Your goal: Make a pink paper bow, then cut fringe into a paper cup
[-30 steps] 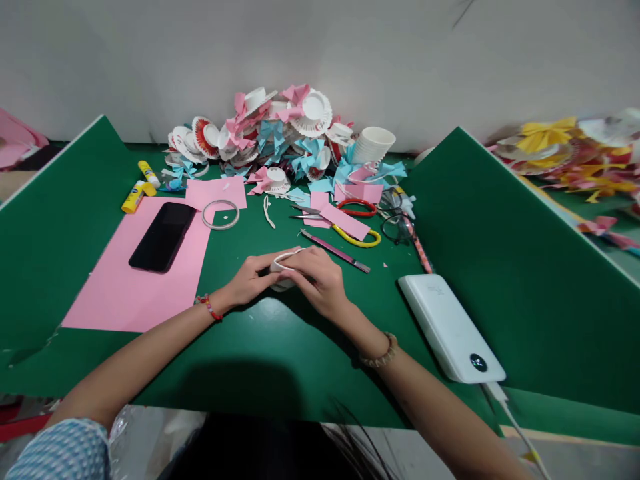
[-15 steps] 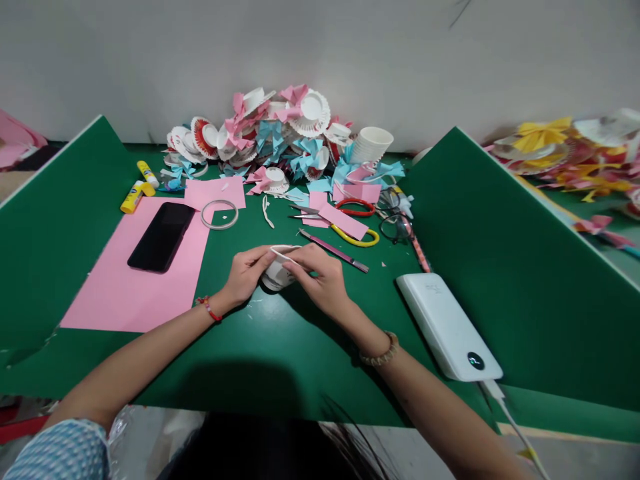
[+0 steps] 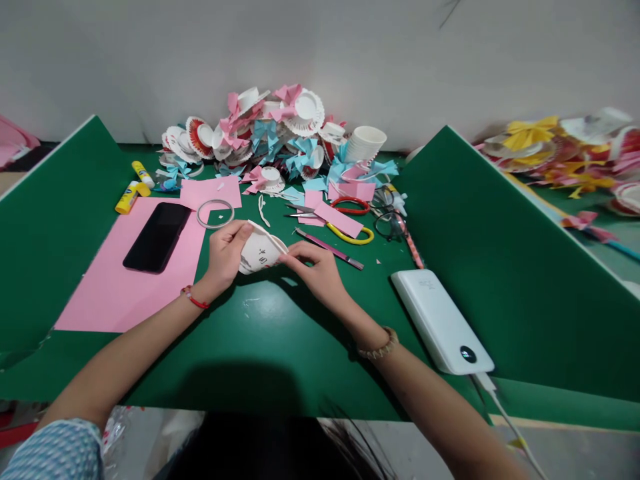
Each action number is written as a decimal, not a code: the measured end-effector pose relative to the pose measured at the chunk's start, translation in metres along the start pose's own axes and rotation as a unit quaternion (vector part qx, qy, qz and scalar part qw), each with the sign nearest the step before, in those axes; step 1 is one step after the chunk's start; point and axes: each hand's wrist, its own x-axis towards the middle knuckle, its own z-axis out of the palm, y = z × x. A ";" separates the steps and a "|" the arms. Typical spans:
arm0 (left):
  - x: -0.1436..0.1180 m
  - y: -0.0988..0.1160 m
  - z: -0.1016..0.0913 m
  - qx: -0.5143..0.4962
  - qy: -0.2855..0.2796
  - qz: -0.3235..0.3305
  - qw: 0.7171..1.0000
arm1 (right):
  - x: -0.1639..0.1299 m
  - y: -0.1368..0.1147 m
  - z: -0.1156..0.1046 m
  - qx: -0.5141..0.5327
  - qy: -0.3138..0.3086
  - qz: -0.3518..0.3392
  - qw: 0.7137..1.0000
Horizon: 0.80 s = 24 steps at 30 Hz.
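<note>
A white paper cup (image 3: 260, 252) with dark printed marks is held tilted just above the green table, its rim squeezed out of round. My left hand (image 3: 226, 250) is closed on the cup's left side, thumb near the rim. With thumb and fingertips, my right hand (image 3: 316, 268) pinches the rim at the right. Beyond the hands lie a pink craft knife or tweezers-like tool (image 3: 330, 249), red-handled scissors (image 3: 350, 205) and yellow-handled scissors (image 3: 350, 235), partly under a pink paper strip (image 3: 340, 220).
A black phone (image 3: 157, 237) rests on pink paper (image 3: 100, 293) at left, near glue sticks (image 3: 127, 198) and a tape ring (image 3: 215, 214). Paper hats with bows (image 3: 270, 137) and stacked cups (image 3: 367, 143) stand behind. A white power bank (image 3: 440, 320) and green dividers (image 3: 500, 253) are rightward.
The cup has been raised slightly and tilted, so more of its printed side shows. My left hand has moved left and up; my right hand now pinches the rim farther right.
</note>
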 end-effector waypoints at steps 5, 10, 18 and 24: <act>-0.001 0.010 -0.002 0.048 -0.029 0.050 0.997 | 0.000 -0.002 0.001 0.079 0.007 0.043 0.996; 0.006 -0.015 -0.006 -0.066 -0.109 -0.102 0.987 | -0.002 0.001 0.004 0.038 0.051 0.030 0.998; 0.002 -0.032 -0.008 -0.124 -0.119 -0.197 0.965 | -0.003 0.007 0.006 0.059 0.055 0.040 0.996; -0.002 -0.029 -0.003 -0.142 -0.087 -0.206 0.964 | -0.002 0.011 0.008 0.118 0.081 0.101 0.985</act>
